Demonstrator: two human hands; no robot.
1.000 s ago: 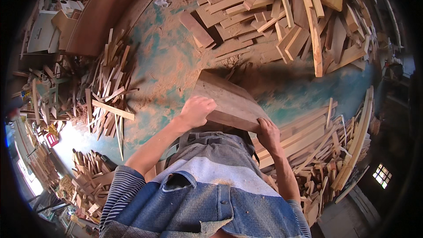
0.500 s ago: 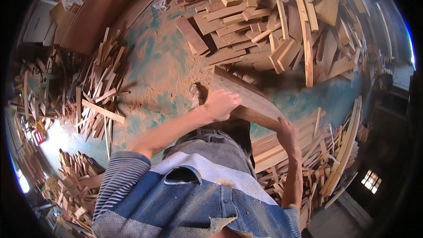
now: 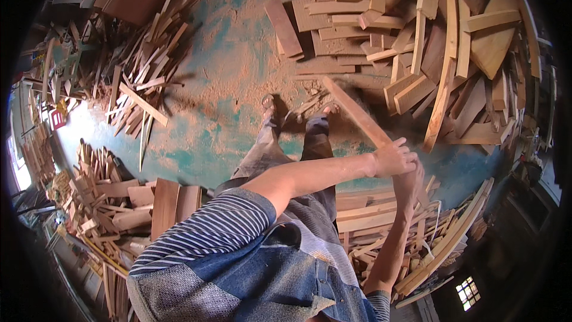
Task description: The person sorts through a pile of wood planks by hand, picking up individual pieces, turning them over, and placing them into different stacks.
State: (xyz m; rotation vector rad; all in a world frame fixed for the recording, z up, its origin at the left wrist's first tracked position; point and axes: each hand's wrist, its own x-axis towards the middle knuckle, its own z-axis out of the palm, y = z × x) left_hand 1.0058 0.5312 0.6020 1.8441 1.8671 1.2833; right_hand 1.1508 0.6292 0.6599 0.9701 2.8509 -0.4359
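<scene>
A wooden board (image 3: 357, 111) slants out in front of me, seen nearly along its narrow edge, with its far end pointing toward the floor by my feet. My left hand (image 3: 392, 157) is closed round its near end, my left arm reaching across to the right. Just below and touching it, my right hand (image 3: 409, 183) is closed at the same end. The left hand partly hides the right fingers and the tip of the board.
A heap of boards and offcuts (image 3: 369, 36) lies ahead and to the right. Thin strips (image 3: 143, 95) are piled at the left, more scraps (image 3: 119, 197) at the lower left. Long planks (image 3: 369, 214) lie at my right. Sawdust covers the green floor (image 3: 220, 53).
My left hand has slid from the board's left part to its right end, beside my right hand. The board has turned from showing its broad face to nearly edge-on.
</scene>
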